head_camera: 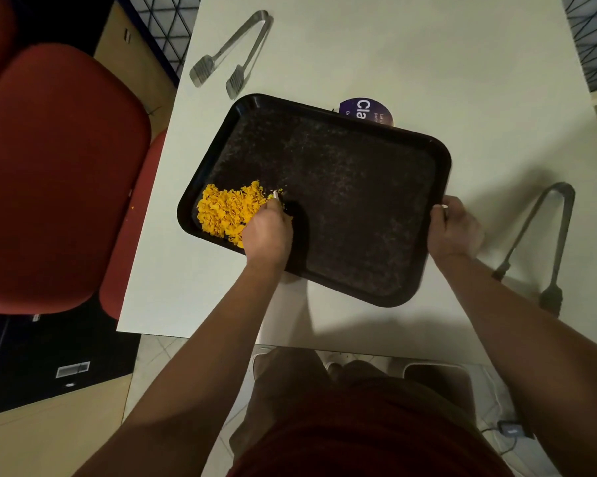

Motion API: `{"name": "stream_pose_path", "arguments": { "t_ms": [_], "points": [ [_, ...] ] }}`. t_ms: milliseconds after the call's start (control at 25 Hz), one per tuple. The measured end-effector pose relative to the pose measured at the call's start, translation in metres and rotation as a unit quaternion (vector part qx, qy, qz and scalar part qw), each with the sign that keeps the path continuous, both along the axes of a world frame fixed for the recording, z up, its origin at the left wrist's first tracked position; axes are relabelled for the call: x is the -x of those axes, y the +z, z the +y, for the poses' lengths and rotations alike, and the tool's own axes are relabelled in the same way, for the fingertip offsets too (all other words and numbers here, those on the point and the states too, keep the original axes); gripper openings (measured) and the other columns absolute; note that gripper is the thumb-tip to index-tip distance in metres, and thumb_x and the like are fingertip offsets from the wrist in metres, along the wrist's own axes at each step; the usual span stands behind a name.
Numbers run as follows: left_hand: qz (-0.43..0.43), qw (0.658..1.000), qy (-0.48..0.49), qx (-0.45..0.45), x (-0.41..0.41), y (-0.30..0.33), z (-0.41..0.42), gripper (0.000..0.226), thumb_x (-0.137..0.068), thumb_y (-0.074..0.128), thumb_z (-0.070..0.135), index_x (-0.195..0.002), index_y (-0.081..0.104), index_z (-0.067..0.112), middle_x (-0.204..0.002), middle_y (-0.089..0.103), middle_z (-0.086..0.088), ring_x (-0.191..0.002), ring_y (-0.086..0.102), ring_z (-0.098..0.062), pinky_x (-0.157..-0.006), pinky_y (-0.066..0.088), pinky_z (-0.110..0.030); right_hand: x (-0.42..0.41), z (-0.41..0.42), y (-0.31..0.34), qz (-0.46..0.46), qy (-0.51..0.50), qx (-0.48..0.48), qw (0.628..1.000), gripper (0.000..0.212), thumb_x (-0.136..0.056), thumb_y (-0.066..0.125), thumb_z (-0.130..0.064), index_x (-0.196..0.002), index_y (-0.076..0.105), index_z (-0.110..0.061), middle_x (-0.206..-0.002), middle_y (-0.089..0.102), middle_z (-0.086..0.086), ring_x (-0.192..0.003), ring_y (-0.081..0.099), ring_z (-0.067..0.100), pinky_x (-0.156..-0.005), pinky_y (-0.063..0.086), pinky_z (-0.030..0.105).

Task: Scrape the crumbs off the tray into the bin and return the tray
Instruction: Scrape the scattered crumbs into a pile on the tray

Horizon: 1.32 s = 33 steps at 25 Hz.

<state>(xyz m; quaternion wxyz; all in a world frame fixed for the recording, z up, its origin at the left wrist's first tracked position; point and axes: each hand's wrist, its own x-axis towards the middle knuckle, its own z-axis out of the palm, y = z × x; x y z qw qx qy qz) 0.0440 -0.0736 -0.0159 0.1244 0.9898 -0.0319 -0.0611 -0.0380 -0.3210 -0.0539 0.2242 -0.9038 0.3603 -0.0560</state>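
Scraping stage, seen from the head camera. The black tray lies on the white table, its long axis running from about 10 o'clock to 4 o'clock, one near corner overhanging the table's front edge. The yellow crumbs sit gathered in a single heap at the tray's 8 o'clock corner, touching the rim there. The left hand lies immediately at 4 o'clock of the heap, touching it, and is the nearer hand by far; it is closed narrowly on a small pale scraper whose tip alone shows at the heap's edge. The wrist is bent down, the forearm rising from 6 o'clock. The right hand is wrapped around the tray's rim at 3 o'clock, thumb over the lip, steadying it. No bin can be identified for certain; a pale container shows on the floor below the table's front edge, at 5 o'clock. Judged from this layout, the heap must travel off the near rim, toward 6 o'clock. Two pairs of metal tongs lie on the table, one pair at 11 o'clock and the other at 3 o'clock of the tray; a purple round card lies partly under the far rim.
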Motion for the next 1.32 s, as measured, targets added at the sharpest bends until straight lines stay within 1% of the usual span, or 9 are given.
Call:
{"name": "stream_pose_path", "arguments": {
  "t_ms": [160,280,560,680,800,880,1080,1200,1320],
  "points": [
    [-0.025,0.991,-0.130,0.017,0.025,-0.002,-0.014,0.026,-0.099,0.037,0.018,-0.110,0.054,0.002,-0.099,0.064,-0.020,-0.086,0.064,-0.038,-0.066,0.046,-0.042,0.001,-0.001,0.000,-0.007,0.002,-0.001,1.000,0.042,-0.095,0.031,-0.030,-0.121,0.054,-0.007,-0.103,0.063,0.026,-0.094,0.058,0.042,-0.081,0.043,0.040],
    [0.007,0.989,-0.144,0.021,0.019,-0.007,-0.027,0.027,-0.101,0.033,0.019,-0.113,0.051,0.003,-0.103,0.062,-0.018,-0.092,0.063,-0.038,-0.071,0.046,-0.043,0.001,0.000,0.000,-0.017,0.003,0.002,1.000,0.045,-0.094,0.029,-0.032,-0.121,0.055,-0.007,-0.104,0.063,0.026,-0.094,0.058,0.042,-0.081,0.043,0.040],
    [0.045,0.998,0.037,0.034,-0.012,0.002,-0.017,0.028,-0.097,0.034,0.006,-0.119,0.051,0.001,-0.108,0.064,-0.020,-0.102,0.061,-0.036,-0.081,0.048,-0.040,0.001,0.000,0.000,-0.023,0.008,0.012,1.000,0.057,-0.086,0.023,-0.037,-0.122,0.055,-0.006,-0.106,0.063,0.025,-0.096,0.058,0.042,-0.081,0.043,0.039],
    [0.027,0.991,0.070,0.113,-0.005,0.008,-0.005,0.027,-0.097,0.040,0.017,-0.116,0.054,0.004,-0.101,0.065,-0.021,-0.095,0.061,-0.038,-0.074,0.046,-0.040,0.001,-0.001,-0.001,-0.011,-0.002,-0.008,1.000,0.049,-0.092,0.028,-0.037,-0.122,0.055,-0.009,-0.106,0.064,0.022,-0.097,0.058,0.040,-0.081,0.043,0.038],
    [0.005,0.979,0.091,0.182,-0.002,0.010,0.001,0.033,-0.096,0.045,0.021,-0.127,0.052,0.014,-0.101,0.068,-0.015,-0.090,0.063,-0.034,-0.072,0.048,-0.037,-0.001,-0.005,-0.001,-0.013,-0.039,-0.059,0.997,0.036,-0.094,0.041,-0.033,-0.124,0.052,-0.016,-0.105,0.066,0.012,-0.100,0.059,0.035,-0.084,0.044,0.038],
    [0.022,0.971,0.116,0.206,-0.001,0.012,0.002,0.034,-0.096,0.047,0.020,-0.129,0.052,0.014,-0.104,0.067,-0.013,-0.089,0.063,-0.031,-0.069,0.046,-0.034,-0.008,-0.010,0.004,-0.021,-0.042,-0.077,0.996,0.039,-0.092,0.047,-0.029,-0.129,0.046,-0.017,-0.107,0.064,0.009,-0.104,0.058,0.032,-0.088,0.044,0.039],
    [0.006,0.940,0.214,0.266,0.013,0.021,0.017,0.025,-0.094,0.047,0.017,-0.113,0.062,0.008,-0.100,0.067,-0.015,-0.077,0.058,-0.028,-0.065,0.037,-0.025,-0.061,-0.027,0.028,0.019,0.066,0.017,0.997,0.052,-0.090,0.048,-0.028,-0.138,0.036,-0.011,-0.134,0.038,0.019,-0.124,0.037,0.038,-0.102,0.036,0.047],
    [0.007,0.911,0.318,0.262,0.023,0.016,0.035,0.028,-0.094,0.047,0.020,-0.112,0.062,0.005,-0.113,0.057,-0.021,-0.100,0.056,-0.037,-0.083,0.045,-0.034,-0.095,-0.024,0.041,0.062,0.149,0.081,0.984,0.048,-0.092,0.045,-0.026,-0.137,0.040,-0.011,-0.137,0.037,0.018,-0.124,0.035,0.038,-0.102,0.033,0.047],
    [0.058,0.880,0.380,0.281,0.036,0.002,0.045,0.028,-0.094,0.045,0.020,-0.112,0.060,0.005,-0.118,0.053,-0.025,-0.100,0.056,-0.039,-0.090,0.048,-0.040,-0.121,-0.016,0.031,0.074,0.223,0.096,0.967,0.050,-0.093,0.043,-0.022,-0.141,0.035,-0.011,-0.143,0.036,0.015,-0.130,0.034,0.036,-0.106,0.029,0.047]
  ]
}}
